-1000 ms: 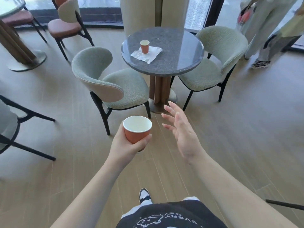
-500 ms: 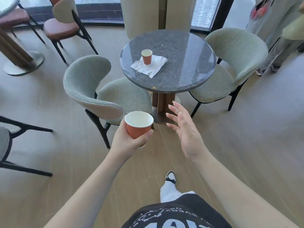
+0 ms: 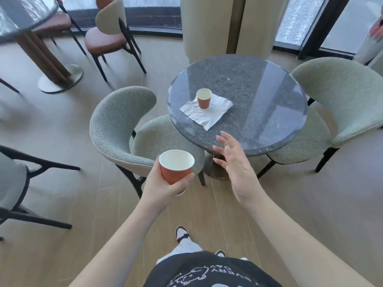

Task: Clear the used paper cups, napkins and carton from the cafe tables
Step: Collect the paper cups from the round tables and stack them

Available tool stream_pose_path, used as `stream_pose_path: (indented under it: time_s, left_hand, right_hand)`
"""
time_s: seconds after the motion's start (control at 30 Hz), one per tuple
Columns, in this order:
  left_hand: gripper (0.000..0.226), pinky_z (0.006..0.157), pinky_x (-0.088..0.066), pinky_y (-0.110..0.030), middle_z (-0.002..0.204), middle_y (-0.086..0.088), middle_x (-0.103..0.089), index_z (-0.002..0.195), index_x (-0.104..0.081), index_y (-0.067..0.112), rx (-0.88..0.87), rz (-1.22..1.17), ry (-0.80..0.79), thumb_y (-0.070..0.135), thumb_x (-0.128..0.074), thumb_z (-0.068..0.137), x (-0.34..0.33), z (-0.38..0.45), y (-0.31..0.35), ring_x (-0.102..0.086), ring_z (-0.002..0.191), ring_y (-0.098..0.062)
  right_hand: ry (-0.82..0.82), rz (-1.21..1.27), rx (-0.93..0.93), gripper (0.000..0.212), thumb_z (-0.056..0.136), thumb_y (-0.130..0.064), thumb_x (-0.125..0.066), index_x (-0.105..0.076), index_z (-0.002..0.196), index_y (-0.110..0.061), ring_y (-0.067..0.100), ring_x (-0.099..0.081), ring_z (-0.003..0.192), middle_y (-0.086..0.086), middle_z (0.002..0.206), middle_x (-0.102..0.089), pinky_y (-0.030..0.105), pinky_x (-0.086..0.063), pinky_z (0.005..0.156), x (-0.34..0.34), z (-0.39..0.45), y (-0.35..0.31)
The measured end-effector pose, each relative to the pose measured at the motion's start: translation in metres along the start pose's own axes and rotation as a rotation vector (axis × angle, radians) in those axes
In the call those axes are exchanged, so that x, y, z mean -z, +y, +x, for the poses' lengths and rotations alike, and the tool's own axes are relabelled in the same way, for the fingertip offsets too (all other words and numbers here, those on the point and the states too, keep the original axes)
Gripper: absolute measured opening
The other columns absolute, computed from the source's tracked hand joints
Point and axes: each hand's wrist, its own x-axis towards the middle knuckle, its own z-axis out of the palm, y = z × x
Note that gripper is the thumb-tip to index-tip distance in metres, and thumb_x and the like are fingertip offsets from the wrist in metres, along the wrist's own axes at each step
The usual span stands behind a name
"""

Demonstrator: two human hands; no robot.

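While beyond right hand point(image 3: 236, 172), cup point(image 3: 204, 98).

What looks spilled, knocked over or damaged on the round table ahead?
Nothing spilled. The small orange paper cup stands upright on a crumpled white napkin lying askew near the round grey stone table's near edge.

Bright daylight, source is the windows point(image 3: 294, 23) at the top. Broad streaky glare on the dark round surface point(image 3: 267, 96), same on the second surface point(image 3: 24, 15) top-left. Soft shadows under the chairs on the floor point(image 3: 62, 193). Strong wide-angle bending toward the edges. Motion blur at left and right margins; centre reasonably sharp.
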Motion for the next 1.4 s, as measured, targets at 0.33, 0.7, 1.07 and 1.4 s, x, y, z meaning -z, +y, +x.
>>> stream_pose_path:
  time_s: [0.33, 0.7, 1.07, 1.4]
  left_hand:
    - [0.055, 0.075, -0.053, -0.013, 0.099, 0.027, -0.071, 0.102, -0.061, 0.057, -0.024, 0.024, -0.035, 0.056, -0.085, 0.053, 0.016, 0.143, 0.008, -0.066, 0.090, 0.006]
    - [0.058, 0.063, -0.063, -0.031, 0.097, 0.026, -0.070, 0.101, -0.060, 0.066, -0.025, 0.035, -0.061, 0.052, -0.091, 0.054, 0.026, 0.240, 0.025, -0.067, 0.085, 0.005]
    - [0.058, 0.067, -0.055, -0.015, 0.103, 0.023, -0.072, 0.102, -0.059, 0.064, 0.078, 0.053, 0.116, 0.055, -0.090, 0.054, 0.001, 0.269, 0.024, -0.068, 0.093, 0.001]
    - [0.058, 0.062, -0.051, -0.009, 0.102, 0.025, -0.071, 0.101, -0.059, 0.066, 0.110, 0.079, 0.191, 0.054, -0.091, 0.054, -0.013, 0.277, 0.033, -0.067, 0.090, 0.007]
  right_hand:
    - [0.074, -0.128, -0.033, 0.037, 0.103, -0.043, -0.044, -0.054, 0.138, -0.037, 0.000, -0.056, 0.127, -0.020, 0.140, -0.057, 0.037, -0.046, 0.111, -0.013, 0.133, 0.020]
    - [0.186, -0.442, -0.036, 0.020, 0.104, -0.023, -0.056, -0.061, 0.109, -0.041, -0.016, -0.057, 0.094, -0.006, 0.122, -0.058, -0.001, -0.040, 0.078, 0.004, 0.253, 0.034]
    - [-0.222, -1.028, -0.342, 0.062, 0.100, -0.030, -0.051, -0.027, 0.157, -0.024, 0.029, -0.057, 0.104, 0.014, 0.123, -0.054, 0.040, -0.048, 0.090, 0.038, 0.380, 0.089]
    - [-0.255, -1.397, -0.242, 0.025, 0.103, -0.016, -0.043, -0.064, 0.108, -0.003, 0.037, -0.063, 0.101, 0.016, 0.108, -0.065, 0.036, -0.040, 0.069, 0.059, 0.427, 0.125]
